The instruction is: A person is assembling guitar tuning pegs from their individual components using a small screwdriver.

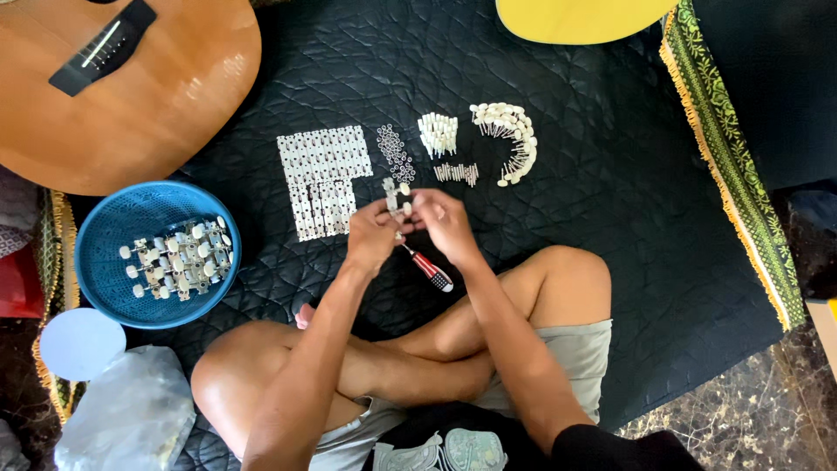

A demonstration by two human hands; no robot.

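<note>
I sit cross-legged on a black quilted mat [558, 157]. Both hands meet in front of me over a small metal guitar tuning machine [397, 197] with white knobs. My left hand [370, 234] grips the tuning machine from the left. My right hand [443, 222] pinches it from the right. A screwdriver with a red, white and dark handle [429, 269] lies or hangs just below my hands, its shaft pointing up toward them; I cannot tell whether a hand holds it.
Laid out on the mat beyond my hands are metal plates in rows [321, 179], small washers [395, 153], white pegs [438, 133], small screws [457, 173] and a curved row of white knobs [513, 139]. A blue basket [109, 288] of tuning machines sits left. A guitar body [131, 96] lies upper left.
</note>
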